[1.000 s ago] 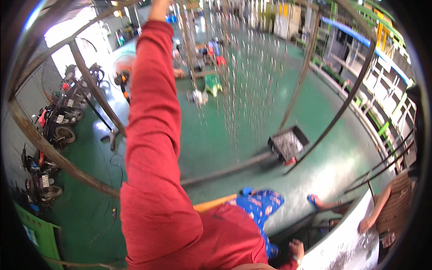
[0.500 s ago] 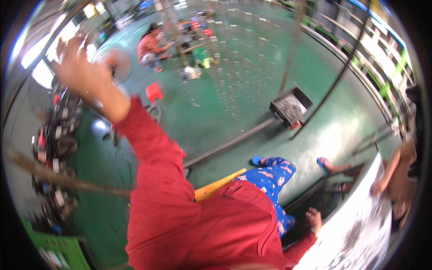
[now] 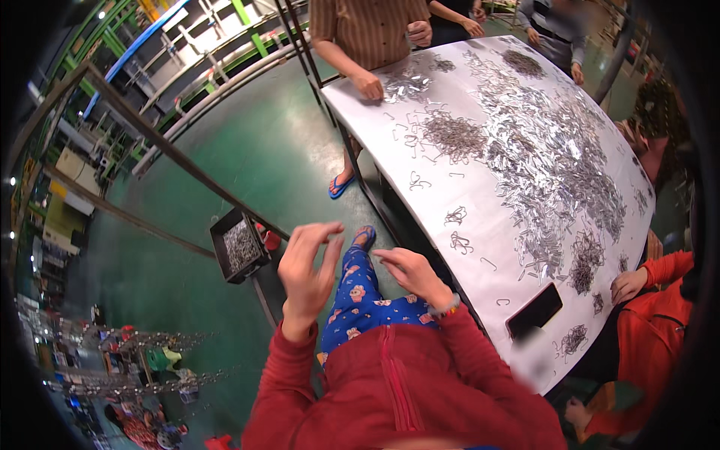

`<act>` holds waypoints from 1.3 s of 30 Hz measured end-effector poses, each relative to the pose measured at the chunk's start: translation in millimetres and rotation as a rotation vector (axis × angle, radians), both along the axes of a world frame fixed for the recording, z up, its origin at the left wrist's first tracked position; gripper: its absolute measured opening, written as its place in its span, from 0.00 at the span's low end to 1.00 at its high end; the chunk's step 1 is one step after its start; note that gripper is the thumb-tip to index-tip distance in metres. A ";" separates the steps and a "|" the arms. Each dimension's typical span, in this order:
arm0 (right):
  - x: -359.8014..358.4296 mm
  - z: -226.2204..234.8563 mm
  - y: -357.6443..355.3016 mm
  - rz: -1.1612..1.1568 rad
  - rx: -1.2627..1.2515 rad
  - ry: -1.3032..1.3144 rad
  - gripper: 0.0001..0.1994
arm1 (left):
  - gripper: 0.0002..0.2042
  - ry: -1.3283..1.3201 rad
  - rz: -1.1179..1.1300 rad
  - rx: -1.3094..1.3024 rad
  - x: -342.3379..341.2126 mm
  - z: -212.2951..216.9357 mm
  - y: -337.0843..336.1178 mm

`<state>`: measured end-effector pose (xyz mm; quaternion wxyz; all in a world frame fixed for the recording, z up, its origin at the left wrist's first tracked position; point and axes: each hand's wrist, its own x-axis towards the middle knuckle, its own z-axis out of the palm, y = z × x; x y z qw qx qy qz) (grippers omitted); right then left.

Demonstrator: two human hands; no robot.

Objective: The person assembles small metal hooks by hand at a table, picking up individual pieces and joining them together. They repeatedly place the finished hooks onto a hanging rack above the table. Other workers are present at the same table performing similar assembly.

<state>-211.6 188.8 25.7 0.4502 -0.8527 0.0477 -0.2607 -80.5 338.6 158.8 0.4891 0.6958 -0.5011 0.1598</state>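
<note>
Left hand [image 3: 307,274] raised, fingers half curled, nothing held. Right hand [image 3: 412,274] open and empty, lowered near edge of white table [image 3: 491,247]. Wire clips [image 3: 456,217] scattered on table beside right hand, not touched. Risk judged: loose clips could be swept off edge by red sleeve [image 3: 472,352].

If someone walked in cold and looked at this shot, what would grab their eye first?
Probably the big white table on the right, strewn with heaps of small silvery metal clips, with other people's hands at its edges. Next, the person's own left hand and right hand, raised empty over patterned blue trousers. A dark bin of metal parts sits on the green floor to the left.
</note>
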 end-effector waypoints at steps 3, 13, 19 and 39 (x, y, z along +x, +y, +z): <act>-34.8 -1.8 9.0 -0.395 0.303 -0.214 0.14 | 0.07 0.188 -0.139 0.124 43.4 -44.7 -72.7; -171.7 41.6 -1.2 -1.130 0.149 -0.408 0.15 | 0.12 -0.245 -0.498 0.513 162.2 -173.3 -320.2; -204.1 62.5 -26.8 -1.382 0.242 -0.367 0.14 | 0.03 -0.489 -0.600 0.561 178.1 -183.6 -339.6; -126.6 -15.6 -207.0 -0.777 -0.443 0.464 0.05 | 0.05 1.126 -0.264 0.380 60.3 -135.0 -69.7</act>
